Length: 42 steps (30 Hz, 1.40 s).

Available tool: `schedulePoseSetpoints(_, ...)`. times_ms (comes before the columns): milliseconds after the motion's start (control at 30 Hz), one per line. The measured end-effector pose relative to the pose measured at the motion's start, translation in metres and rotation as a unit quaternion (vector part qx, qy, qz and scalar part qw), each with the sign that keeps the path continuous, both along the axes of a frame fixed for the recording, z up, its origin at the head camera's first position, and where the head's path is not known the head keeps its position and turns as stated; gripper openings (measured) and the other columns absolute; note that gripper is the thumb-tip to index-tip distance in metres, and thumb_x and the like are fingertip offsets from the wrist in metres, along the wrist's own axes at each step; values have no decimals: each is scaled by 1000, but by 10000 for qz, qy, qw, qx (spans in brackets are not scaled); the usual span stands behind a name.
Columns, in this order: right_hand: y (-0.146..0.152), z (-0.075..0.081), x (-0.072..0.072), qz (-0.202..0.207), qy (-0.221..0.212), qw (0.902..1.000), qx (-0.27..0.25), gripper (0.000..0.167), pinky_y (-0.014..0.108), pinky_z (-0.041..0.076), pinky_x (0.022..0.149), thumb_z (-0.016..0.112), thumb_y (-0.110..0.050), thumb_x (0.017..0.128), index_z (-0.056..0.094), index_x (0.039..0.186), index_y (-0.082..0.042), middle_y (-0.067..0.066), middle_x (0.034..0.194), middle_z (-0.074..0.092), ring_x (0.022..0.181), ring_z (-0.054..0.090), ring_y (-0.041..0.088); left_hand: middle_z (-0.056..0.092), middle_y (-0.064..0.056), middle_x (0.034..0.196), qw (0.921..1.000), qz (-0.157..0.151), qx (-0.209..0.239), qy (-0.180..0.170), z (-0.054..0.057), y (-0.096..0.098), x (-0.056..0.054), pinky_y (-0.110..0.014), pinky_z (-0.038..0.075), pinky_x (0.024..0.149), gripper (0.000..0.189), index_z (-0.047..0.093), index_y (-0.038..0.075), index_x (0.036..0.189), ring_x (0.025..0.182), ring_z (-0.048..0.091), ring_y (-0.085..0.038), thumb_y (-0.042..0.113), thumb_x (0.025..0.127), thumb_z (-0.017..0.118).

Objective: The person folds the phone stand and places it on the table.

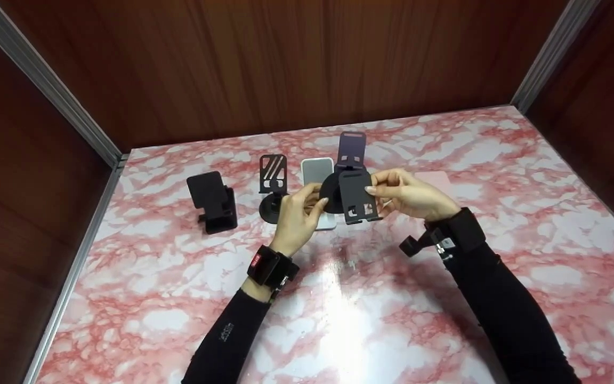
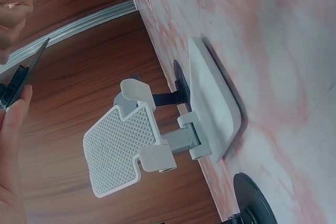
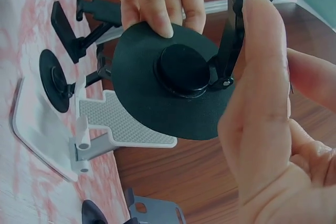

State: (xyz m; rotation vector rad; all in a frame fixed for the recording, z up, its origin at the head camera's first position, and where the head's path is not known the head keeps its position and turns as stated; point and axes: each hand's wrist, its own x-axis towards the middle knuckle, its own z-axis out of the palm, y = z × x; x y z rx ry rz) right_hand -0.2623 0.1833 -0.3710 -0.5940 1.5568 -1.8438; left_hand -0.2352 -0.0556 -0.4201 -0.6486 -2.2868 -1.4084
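Note:
A black phone stand (image 1: 354, 192) with a round base is held up above the table between both hands. My left hand (image 1: 297, 216) pinches the edge of the round base (image 3: 136, 77), thumb on one face. At the stand's cradle plate, my right hand (image 1: 411, 194) grips the side, its thumb (image 3: 262, 40) along the plate and hinged arm. Just behind, a white phone stand (image 2: 210, 98) stands on the table, partly hidden in the head view. A dark purple phone stand (image 1: 352, 145) shows beyond the held one.
Left of the hands are a black phone stand with a slotted plate (image 1: 273, 168) and a bulkier black stand (image 1: 208, 194). Something pink (image 1: 437, 180) lies behind my right hand. Wooden panels (image 1: 285, 64) enclose the marbled table (image 1: 179, 314) at the back and sides.

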Motion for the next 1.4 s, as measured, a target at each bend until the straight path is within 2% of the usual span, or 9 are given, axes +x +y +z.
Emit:
schedulePoseSetpoints(333,1,-10,-6,259,-583,9977,-227,10,20,54,51,52,-6,93,62,91,-9,2,75,68,58,61,8,71,-16,96,10000,-48,-22,-11,-3,1,0,-14,55,68,19,63,-2,104,83,70,-18,6,87,61)
schedulePoseSetpoints(533,0,-15,-9,429,-835,9943,-511,14,18,52,53,49,-6,94,61,88,-9,-2,71,67,56,58,4,71,-15,95,10000,11,-47,53,-3,2,1,-14,55,69,18,63,-1,104,83,70,-18,5,87,60)
schedulePoseSetpoints(767,0,-21,-8,380,-1065,9912,-695,15,17,52,57,48,-5,94,62,90,-8,-1,77,69,58,59,4,71,-16,94,10000,56,19,75,-4,3,1,-14,55,68,17,63,-1,103,83,70,-18,5,87,60)
schedulePoseSetpoints(1067,-1,-28,-4,359,-1541,9815,-1075,19,16,55,62,46,-1,94,64,94,-6,6,84,71,62,64,6,71,-16,93,9997,149,129,171,-9,7,3,-14,55,69,16,63,-1,101,84,70,-19,5,87,60)
schedulePoseSetpoints(1267,-1,-34,-2,382,-1657,9792,-1107,20,20,57,66,44,-1,95,63,98,-4,9,88,71,69,68,11,71,-16,92,9995,155,181,216,-12,8,5,-14,55,67,15,63,-2,101,82,71,-20,4,87,60)
schedulePoseSetpoints(1400,-2,-34,-1,376,-1697,9780,-1152,22,20,57,66,42,-1,95,64,98,-4,9,89,71,72,68,12,71,-16,92,9996,102,239,118,-11,8,5,-14,55,67,15,63,-2,101,82,70,-19,3,87,60)
